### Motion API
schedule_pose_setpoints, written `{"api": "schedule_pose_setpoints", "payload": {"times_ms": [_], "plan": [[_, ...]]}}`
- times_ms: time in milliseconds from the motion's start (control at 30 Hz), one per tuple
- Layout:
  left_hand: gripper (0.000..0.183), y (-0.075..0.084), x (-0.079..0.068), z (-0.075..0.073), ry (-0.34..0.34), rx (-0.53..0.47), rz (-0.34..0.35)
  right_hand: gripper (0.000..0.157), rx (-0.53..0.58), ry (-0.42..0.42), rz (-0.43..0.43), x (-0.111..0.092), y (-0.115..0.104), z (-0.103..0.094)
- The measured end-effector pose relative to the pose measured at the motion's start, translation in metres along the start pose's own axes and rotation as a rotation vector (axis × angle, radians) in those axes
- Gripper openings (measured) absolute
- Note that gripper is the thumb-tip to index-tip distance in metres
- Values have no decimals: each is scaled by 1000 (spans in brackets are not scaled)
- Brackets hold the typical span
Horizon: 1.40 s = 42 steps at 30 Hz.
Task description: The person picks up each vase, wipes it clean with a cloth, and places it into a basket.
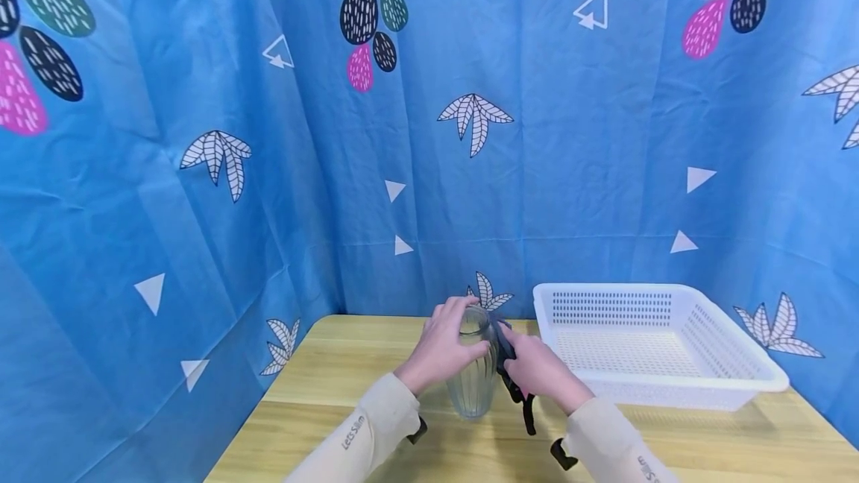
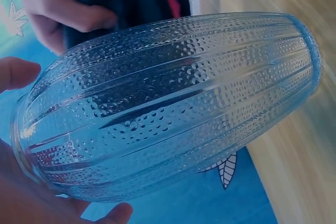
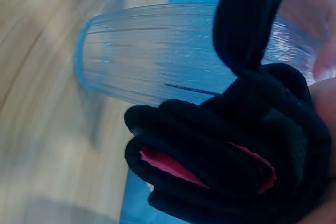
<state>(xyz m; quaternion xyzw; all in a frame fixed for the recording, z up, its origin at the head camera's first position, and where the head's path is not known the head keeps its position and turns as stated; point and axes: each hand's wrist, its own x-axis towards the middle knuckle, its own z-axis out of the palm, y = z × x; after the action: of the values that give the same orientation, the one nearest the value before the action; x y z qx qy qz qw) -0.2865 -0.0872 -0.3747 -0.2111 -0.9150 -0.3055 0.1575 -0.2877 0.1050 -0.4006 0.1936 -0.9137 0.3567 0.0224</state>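
Note:
A clear, ribbed and dimpled glass vase [image 1: 472, 387] stands upright over the wooden table; I cannot tell whether its base touches the wood. My left hand [image 1: 444, 345] grips it near the neck, fingers and thumb around the upper part, as the left wrist view also shows for the vase [image 2: 173, 103]. On the vase's right side, my right hand [image 1: 539, 370] holds a folded black cloth [image 3: 210, 145] with pink showing between its layers and a loose strip hanging down. The cloth is close against the glass; whether it touches is hard to tell.
A white perforated plastic basket [image 1: 671, 391] sits on the right of the table, just beyond my right hand. The wooden table [image 1: 322, 386] ends at a blue patterned curtain [image 1: 429, 192] behind and to both sides.

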Motion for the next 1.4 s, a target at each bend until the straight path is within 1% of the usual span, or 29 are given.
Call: {"api": "schedule_pose_setpoints", "payload": {"times_ms": [167, 300, 367, 433, 533, 700, 900, 1000, 1067, 1133, 1200, 1300, 1400], "plan": [[72, -1, -1, 0, 14, 18, 8, 69, -23, -84, -19, -2, 10, 12], [74, -2, -2, 2, 15, 49, -8, 68, -17, -167, -20, -6, 20, 23], [74, -3, -3, 3, 16, 61, -19, 68, -10, -174, -23, -6, 23, 26], [74, -4, -3, 4, 22, 73, -23, 67, -1, -158, -27, -6, 25, 26], [75, -4, -3, 5, 38, 100, -5, 67, 23, -123, -19, -6, 24, 24], [73, -4, -3, 3, 39, 139, 13, 67, 54, -56, -15, -10, 14, 13], [71, 1, -1, -2, 7, 91, 3, 67, 39, 87, 4, -12, -7, -6], [74, 2, -1, -4, -9, 71, 1, 70, 67, 137, 15, -12, -17, -14], [76, 1, 0, -4, -17, 61, 4, 73, 81, 156, 23, -11, -22, -17], [76, 0, 0, -4, -21, 54, 10, 74, 83, 165, 24, -9, -25, -17], [76, -1, 1, -5, -26, 48, 12, 75, 71, 155, 26, -7, -26, -15], [76, -2, 1, -5, -29, 41, 13, 75, 54, 122, 27, -4, -23, -11], [73, -2, 0, -5, -22, 39, 19, 74, 51, 71, 39, -1, -17, -6]]}}
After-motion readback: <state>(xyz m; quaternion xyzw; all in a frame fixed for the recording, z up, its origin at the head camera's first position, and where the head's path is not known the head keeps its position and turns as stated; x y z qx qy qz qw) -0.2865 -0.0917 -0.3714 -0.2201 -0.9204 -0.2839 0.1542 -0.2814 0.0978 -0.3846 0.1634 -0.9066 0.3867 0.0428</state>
